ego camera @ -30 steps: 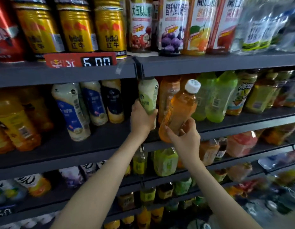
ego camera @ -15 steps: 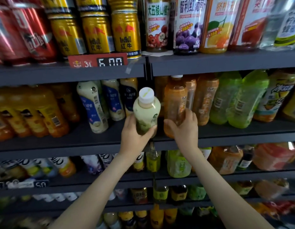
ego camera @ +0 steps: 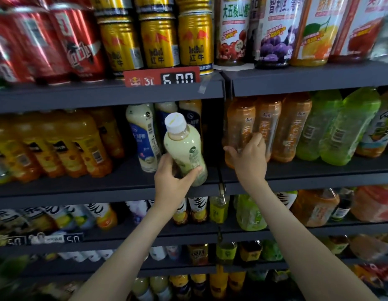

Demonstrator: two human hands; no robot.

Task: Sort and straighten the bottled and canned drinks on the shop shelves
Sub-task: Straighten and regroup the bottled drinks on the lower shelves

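Two hands (ego camera: pixel 172 183) (ego camera: pixel 250 158), two gripped bottles (ego camera: pixel 184 146) (ego camera: pixel 239 127)

A dimly lit shop shelf is shown, with light falling from above and in front. Glare is picked up along the gold cans (ego camera: pixel 158 40) and the red cans (ego camera: pixel 58 46), the latter smeared by motion blur. Deep shadow is cast beneath each shelf board (ego camera: pixel 102 96), and the lowest rows are lost in murk. The pale green bottle (ego camera: pixel 184 148) and the amber bottle (ego camera: pixel 239 124) at centre are rendered sharpest. Straight lines are bowed toward the corners by the wide-angle lens, and edges are softened.
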